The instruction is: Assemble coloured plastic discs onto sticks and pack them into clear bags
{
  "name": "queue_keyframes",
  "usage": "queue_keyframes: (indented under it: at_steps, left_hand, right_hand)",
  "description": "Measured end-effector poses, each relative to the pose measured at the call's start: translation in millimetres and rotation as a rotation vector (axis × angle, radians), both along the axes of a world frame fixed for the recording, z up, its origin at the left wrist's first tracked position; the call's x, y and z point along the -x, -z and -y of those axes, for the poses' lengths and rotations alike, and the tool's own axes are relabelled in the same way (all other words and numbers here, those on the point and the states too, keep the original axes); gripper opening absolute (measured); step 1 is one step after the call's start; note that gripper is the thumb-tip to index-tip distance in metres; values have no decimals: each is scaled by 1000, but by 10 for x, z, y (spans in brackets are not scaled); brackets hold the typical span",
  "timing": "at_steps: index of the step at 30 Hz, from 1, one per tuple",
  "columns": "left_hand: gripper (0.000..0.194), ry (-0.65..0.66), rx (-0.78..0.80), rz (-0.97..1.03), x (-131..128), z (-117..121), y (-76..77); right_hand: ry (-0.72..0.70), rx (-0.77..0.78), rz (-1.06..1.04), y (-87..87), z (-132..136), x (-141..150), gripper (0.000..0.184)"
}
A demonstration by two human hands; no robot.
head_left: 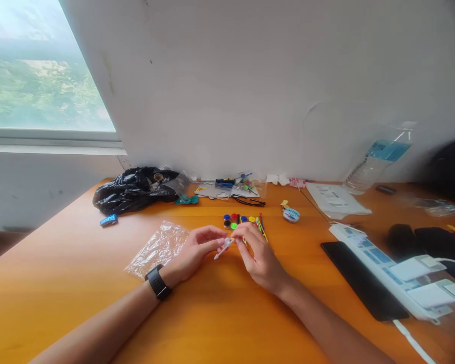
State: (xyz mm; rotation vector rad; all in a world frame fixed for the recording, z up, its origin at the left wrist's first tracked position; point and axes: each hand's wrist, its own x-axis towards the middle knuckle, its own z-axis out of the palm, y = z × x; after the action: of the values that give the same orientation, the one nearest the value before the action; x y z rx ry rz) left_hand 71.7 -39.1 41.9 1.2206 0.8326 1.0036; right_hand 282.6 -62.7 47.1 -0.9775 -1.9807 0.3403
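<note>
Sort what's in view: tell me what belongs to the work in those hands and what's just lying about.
Likely part of the job:
white piece, at the fingers of the left hand and right hand
small coloured round pieces, beyond the hands
thin coloured sticks, beside them

Apparently just lying about:
black plastic bag
blue packet
plastic bottle
power strip

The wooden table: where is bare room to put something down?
The table shows bare wood left of the left forearm and clear bag, nearer than the blue packet, and between the right forearm and black slab. Crowded: along the wall, from black bag to bottle; around the coloured discs; and around the power strip.
</note>
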Motion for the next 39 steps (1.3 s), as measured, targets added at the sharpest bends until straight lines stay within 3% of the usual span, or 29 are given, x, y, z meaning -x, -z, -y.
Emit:
queue_keyframes:
  at_steps: [5, 8, 11, 14, 18, 26, 32, 39]
  left_hand:
    - [25, -76, 49, 101, -8, -28, 65]
    - [25, -107, 52, 130, -2, -56, 91]
    - [24, -137, 47, 137, 7, -75, 94]
    - [22, -189, 51, 140, 18, -90, 96]
    - [21, -185, 99, 215, 26, -118, 105]
    - [25, -199, 253, 466, 97, -255, 151]
    - [18, -249, 327, 555, 157, -339, 204]
    - [21, -252, 298, 548, 112, -306, 139]
  right_hand:
    - [101, -3, -50, -21, 23, -47, 36]
    - [28, 133, -125, -16, 54, -58, 46]
    - [-106, 358, -185, 0, 71, -47, 39]
    - [-156, 525, -304, 3, 60, -41, 68]
    - [-103, 452, -421, -10, -1, -63, 73]
    - [41, 443, -426, 79, -128, -120, 69]
    - [42, 427, -364, 122, -112, -75, 66]
    - [26, 395, -334, 130, -106, -68, 66]
